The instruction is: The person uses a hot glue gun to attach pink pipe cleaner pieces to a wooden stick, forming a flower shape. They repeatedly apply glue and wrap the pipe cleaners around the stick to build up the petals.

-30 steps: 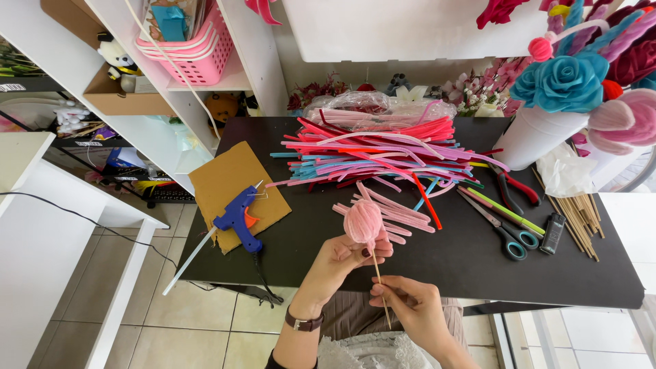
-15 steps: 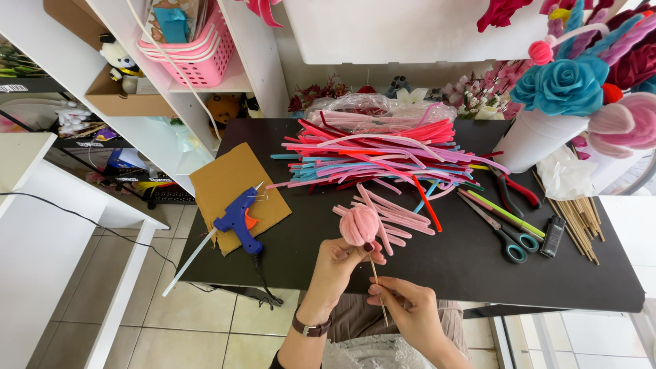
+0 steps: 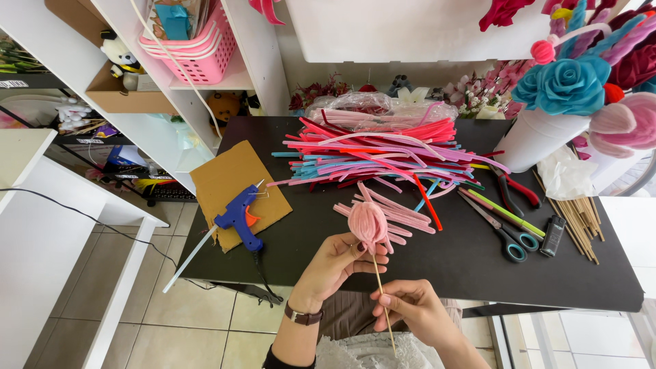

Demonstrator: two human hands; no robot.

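1. Above the near edge of the black surface (image 3: 437,273), the left hand (image 3: 335,263) clasps a pink fuzzy bud (image 3: 367,224), keeping its wraps tight.
2. Right hand (image 3: 410,307) pinches the thin wooden stick (image 3: 383,294) below, steadying it upright.
3. Blue glue gun (image 3: 239,217) rests on cardboard (image 3: 229,181), shielding the surface.

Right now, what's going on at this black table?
A person is holding a pink fuzzy bud on a thin wooden stick above the black table. The left hand cups the bud, and the right hand pinches the stick lower down. A heap of coloured pipe cleaners lies behind, a blue glue gun rests on cardboard, and scissors lie to the right.
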